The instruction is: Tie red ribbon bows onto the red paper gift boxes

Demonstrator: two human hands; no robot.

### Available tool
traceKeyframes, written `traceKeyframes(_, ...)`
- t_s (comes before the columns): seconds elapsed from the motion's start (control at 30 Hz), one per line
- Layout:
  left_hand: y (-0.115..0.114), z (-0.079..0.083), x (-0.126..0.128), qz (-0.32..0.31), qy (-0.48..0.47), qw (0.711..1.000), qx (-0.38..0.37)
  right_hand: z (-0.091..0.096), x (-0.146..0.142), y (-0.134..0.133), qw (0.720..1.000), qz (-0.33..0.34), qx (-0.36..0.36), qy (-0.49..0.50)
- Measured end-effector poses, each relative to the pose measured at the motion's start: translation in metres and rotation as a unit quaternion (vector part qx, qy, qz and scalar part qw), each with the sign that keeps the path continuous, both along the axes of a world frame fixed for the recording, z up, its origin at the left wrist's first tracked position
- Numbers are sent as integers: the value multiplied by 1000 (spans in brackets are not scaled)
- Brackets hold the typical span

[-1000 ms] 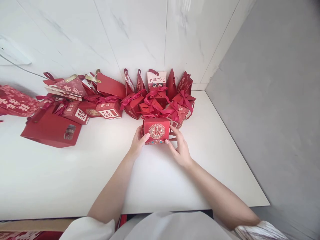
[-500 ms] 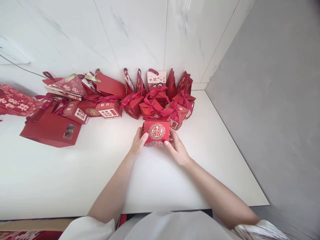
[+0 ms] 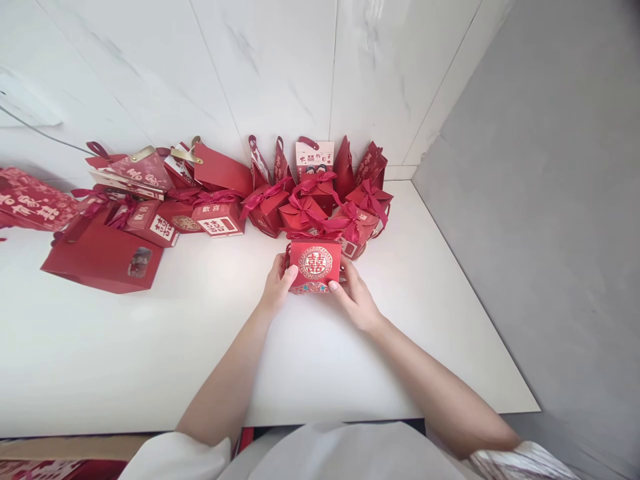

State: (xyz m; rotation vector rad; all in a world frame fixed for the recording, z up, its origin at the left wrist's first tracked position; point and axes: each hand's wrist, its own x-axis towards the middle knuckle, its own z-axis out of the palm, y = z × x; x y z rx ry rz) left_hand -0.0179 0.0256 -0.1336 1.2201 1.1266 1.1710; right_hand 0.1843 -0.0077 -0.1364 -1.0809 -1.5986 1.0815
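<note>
A red gift box with a round gold double-happiness emblem and a patterned lower edge faces me near the middle of the white table. My left hand grips its left side, thumb on the front. On the right side my right hand grips it too, its thumb at the lower right corner. The other fingers are partly hidden behind the box. Just behind it stand several red ribbon-tied boxes, among them a box with a bow and another at its right.
Along the tiled wall runs a row of red gift bags and boxes. A larger red bag with a small window lies at the left, near a floral-patterned bag. A grey wall borders the table's right side.
Both hands keep hold of the red gift box, which stays in nearly the same place. The whole view has shifted very slightly.
</note>
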Motion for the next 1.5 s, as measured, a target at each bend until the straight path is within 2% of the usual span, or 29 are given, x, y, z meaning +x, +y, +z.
traceKeyframes(0.33, 2, -2, -3, 22, 25, 999, 42, -2, 2, 1, 1000, 3, 13, -8)
traceKeyframes(0.57, -1, 8, -3, -33, -42, 992, -115, 7, 7, 0, 990, 51, 122, -49)
traceKeyframes(0.7, -1, 14, -1, -76, -107, 984, -125, 11, 7, -5, 983, 47, 173, -38)
traceKeyframes(0.8, -3, 16, 1, -107, -142, 975, -134, 9, 7, -7, 981, 53, 181, -38)
traceKeyframes(0.97, -7, 23, 2, -130, -147, 974, -114, 5, 7, -8, 978, 64, 194, -39)
traceKeyframes(1.17, -5, 24, -1, -147, -163, 967, -127, 11, 4, -6, 991, 23, 129, 11)
traceKeyframes(1.3, -2, 20, -9, -115, -111, 979, -128, 16, 12, 1, 996, 45, 74, 16)
traceKeyframes(1.4, -1, 20, -17, -120, -64, 981, -137, 14, 18, 6, 996, 73, 54, 23)
traceKeyframes(1.5, 0, 22, -22, -124, -20, 980, -157, 9, 19, 10, 996, 63, 46, 45)
